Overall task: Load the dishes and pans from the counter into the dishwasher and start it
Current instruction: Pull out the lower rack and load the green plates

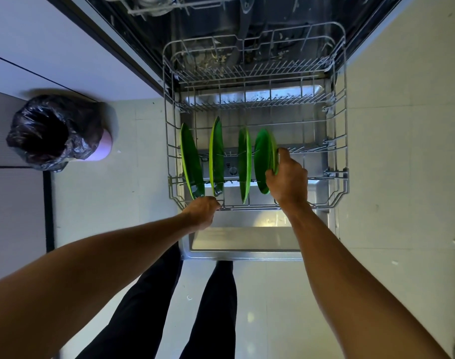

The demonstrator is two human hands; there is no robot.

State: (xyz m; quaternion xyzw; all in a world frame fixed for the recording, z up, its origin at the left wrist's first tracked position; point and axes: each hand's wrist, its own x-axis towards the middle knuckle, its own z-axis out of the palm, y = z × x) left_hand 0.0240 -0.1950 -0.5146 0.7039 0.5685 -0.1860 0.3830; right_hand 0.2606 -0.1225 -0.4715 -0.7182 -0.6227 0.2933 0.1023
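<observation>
The dishwasher's grey wire lower rack [337, 120] is pulled out over the open steel door [247, 239]. Several green plates stand on edge in its near half. My right hand [288, 177] grips the rim of the rightmost green plate [263, 156], which stands upright in the rack. Another plate [245, 161] stands just left of it, and two more [216, 154] [191, 161] farther left. My left hand [204, 211] curls around the front rail of the rack at its near left corner.
A pink bin with a black bag [55, 133] stands on the floor to the left. White cabinet fronts [53, 47] run along the upper left. The upper rack [154, 6] shows at the top. My legs stand before the door on a pale tiled floor [402, 177].
</observation>
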